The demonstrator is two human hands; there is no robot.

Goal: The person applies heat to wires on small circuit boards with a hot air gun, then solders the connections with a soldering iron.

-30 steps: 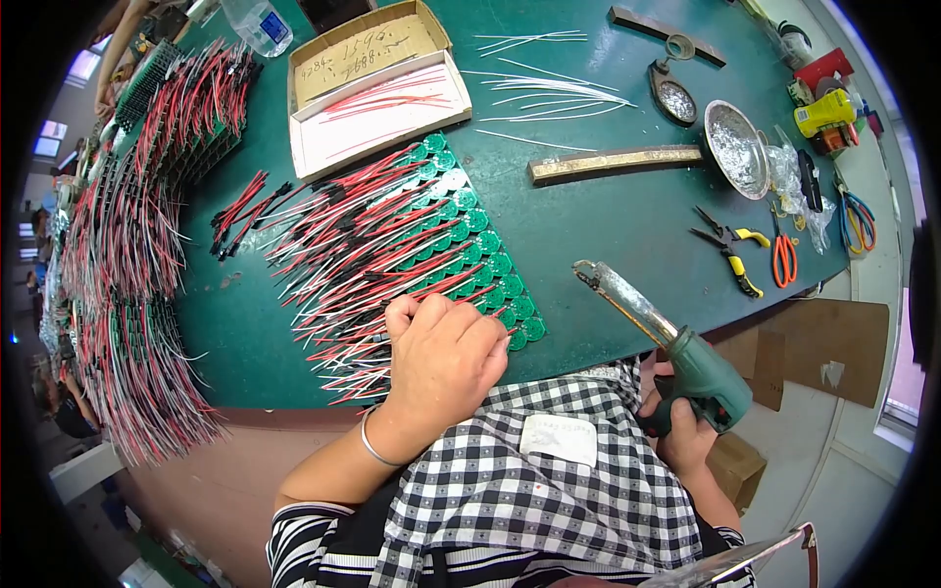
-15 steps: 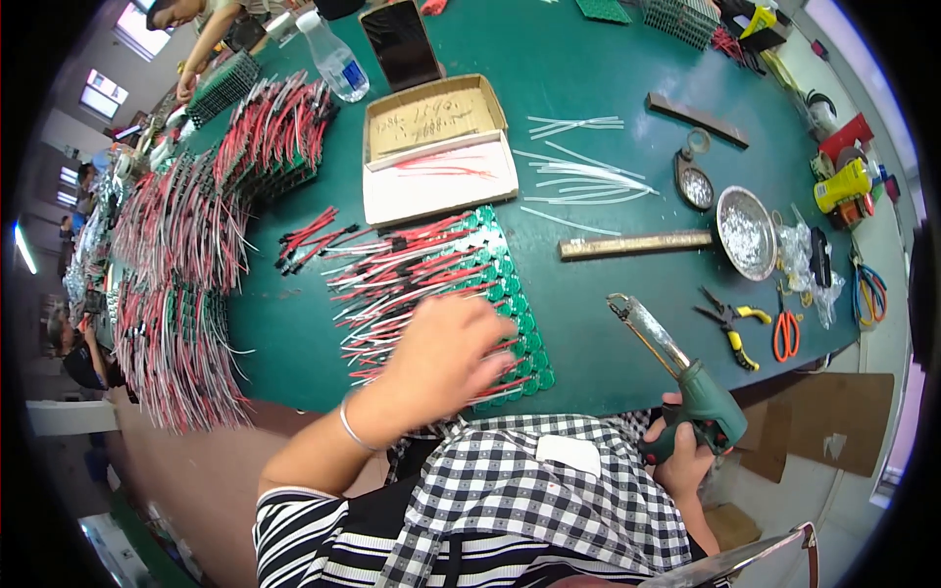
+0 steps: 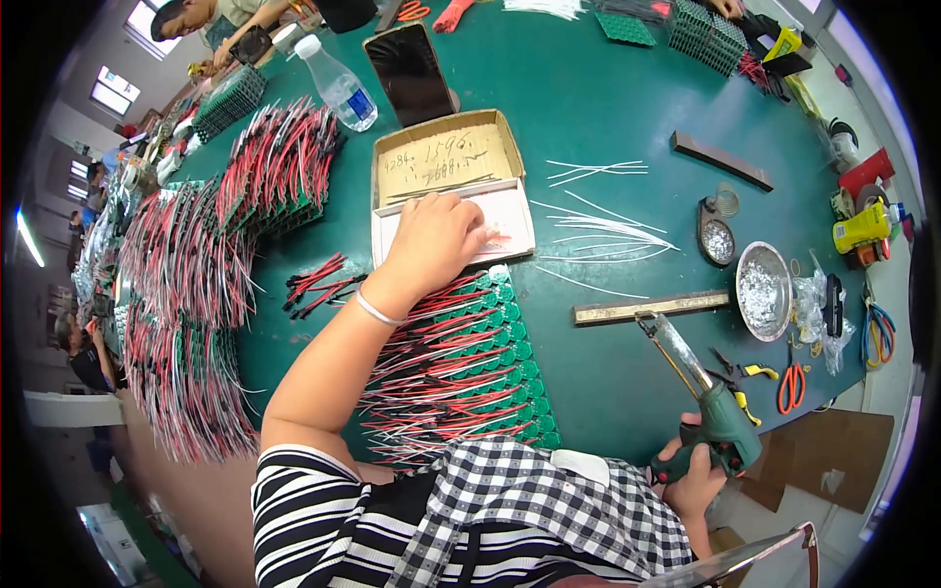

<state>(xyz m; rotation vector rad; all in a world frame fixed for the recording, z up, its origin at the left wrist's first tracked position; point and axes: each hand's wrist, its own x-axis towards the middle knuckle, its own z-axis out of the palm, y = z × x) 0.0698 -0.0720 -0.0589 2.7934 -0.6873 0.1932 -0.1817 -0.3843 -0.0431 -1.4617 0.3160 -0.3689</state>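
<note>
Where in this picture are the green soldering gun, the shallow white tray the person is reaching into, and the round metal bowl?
Soldering gun [image 3: 723, 431], head view, on its green body above the grip.
White tray [image 3: 515, 218], head view, on its bare right end.
Metal bowl [image 3: 764, 257], head view, on its upper rim.

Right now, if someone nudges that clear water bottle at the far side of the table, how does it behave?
The water bottle lies on its side on the green table, so it would likely roll. It looks like thin clear plastic, probably light and easily dented. Nearby, the black phone might stop a roll that way.
</note>
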